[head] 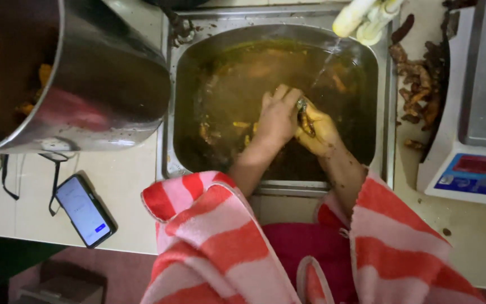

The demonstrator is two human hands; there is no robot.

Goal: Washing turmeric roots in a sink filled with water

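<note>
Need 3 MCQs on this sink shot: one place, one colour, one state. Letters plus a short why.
1. Where does the phone lie?
A. on the counter left of the sink
B. in the sink
C. on the scale

2. What colours are the sleeves?
A. blue and white
B. red and pink stripes
C. plain black

3. What state is the tap in?
A. off
C. removed
B. running

Answers:
1 A: it lies screen up on the counter, below the big steel pot.
2 B: stripes show on both arms.
3 B: a stream falls towards the right hand and left hand in the brown water of the sink.
</note>
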